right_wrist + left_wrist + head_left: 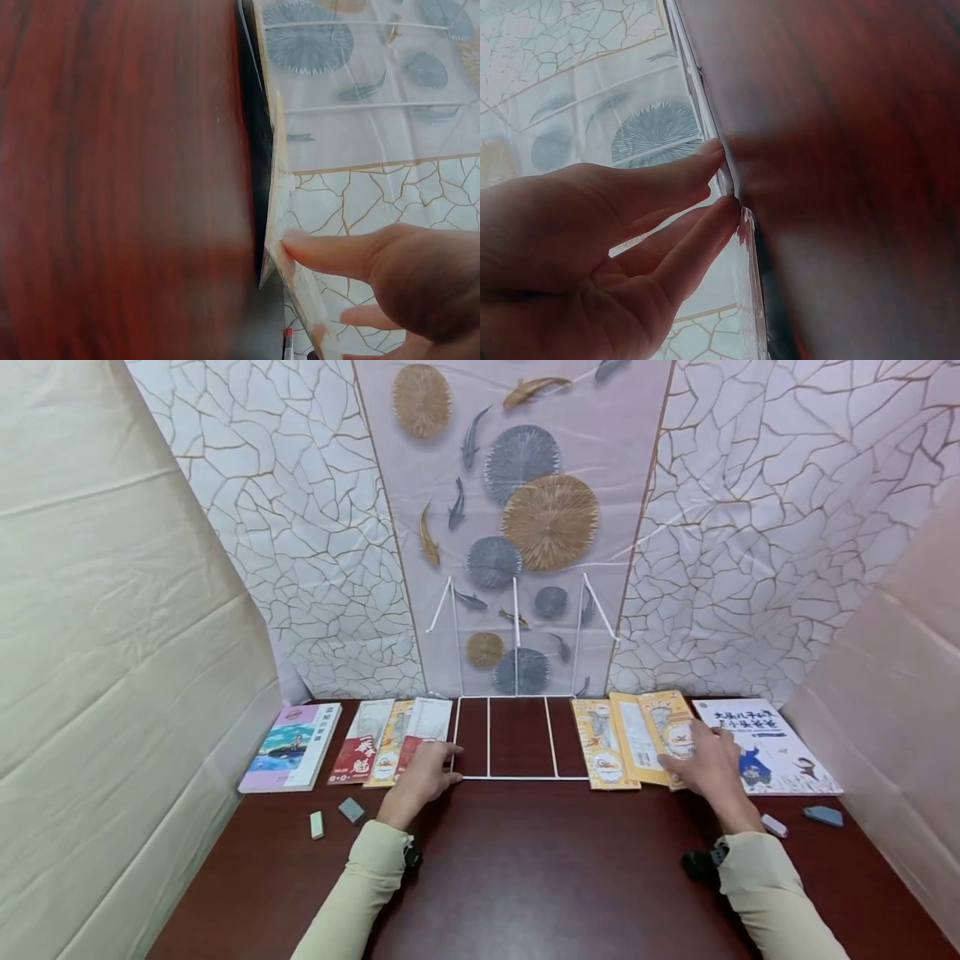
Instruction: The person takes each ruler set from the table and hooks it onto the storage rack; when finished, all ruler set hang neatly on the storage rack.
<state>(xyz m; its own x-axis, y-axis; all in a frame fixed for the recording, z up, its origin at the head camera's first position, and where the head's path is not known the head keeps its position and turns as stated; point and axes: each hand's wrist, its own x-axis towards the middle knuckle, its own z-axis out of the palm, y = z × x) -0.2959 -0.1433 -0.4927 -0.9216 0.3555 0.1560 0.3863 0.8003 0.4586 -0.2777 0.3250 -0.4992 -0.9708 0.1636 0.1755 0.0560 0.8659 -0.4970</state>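
Note:
My left hand (426,777) is at the front left corner of a white wire rack (521,778); its thumb and fingertips are apart, right at the wire in the left wrist view. Just left of it lie two red-and-white packets (363,739) with a yellow packet between them. With thumb and fingers at opposite edges, my right hand (708,768) holds the rightmost yellow packet (663,718), which tilts in the right wrist view. Two more yellow packets (603,743) lie side by side to its left. Part of the held packet is hidden by the hand.
A picture-covered book (288,747) lies far left, a large white book (772,743) far right. Small blocks sit in front: pale green (317,825) and grey (351,810) at left, whitish (774,826) and blue (822,816) at right. A patterned cloth wall stands behind.

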